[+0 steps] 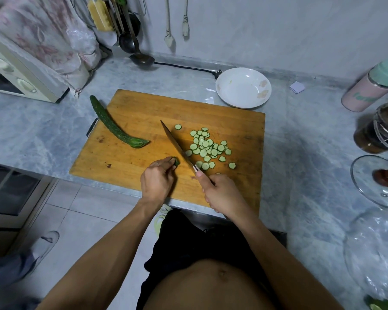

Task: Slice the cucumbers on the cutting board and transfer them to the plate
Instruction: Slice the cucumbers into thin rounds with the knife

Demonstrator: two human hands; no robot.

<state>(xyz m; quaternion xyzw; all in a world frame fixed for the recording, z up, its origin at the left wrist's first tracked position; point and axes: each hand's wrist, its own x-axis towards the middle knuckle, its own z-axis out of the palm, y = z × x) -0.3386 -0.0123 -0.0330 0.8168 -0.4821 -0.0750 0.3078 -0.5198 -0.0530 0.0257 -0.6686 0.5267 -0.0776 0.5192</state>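
Both bare forearms are stretched forward. The left hand (pixel 157 180) is curled, fingertips pinched on a small dark-green cucumber stub (pixel 176 162). The right hand (pixel 220 193) is wrapped around a pink-handled kitchen knife (pixel 177 148).

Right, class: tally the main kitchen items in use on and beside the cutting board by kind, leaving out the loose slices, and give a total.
Whole cucumber: 1
Cucumber stub held by the left hand: 1
Knife in the right hand: 1
Cutting board: 1
Plate: 1
Total: 5
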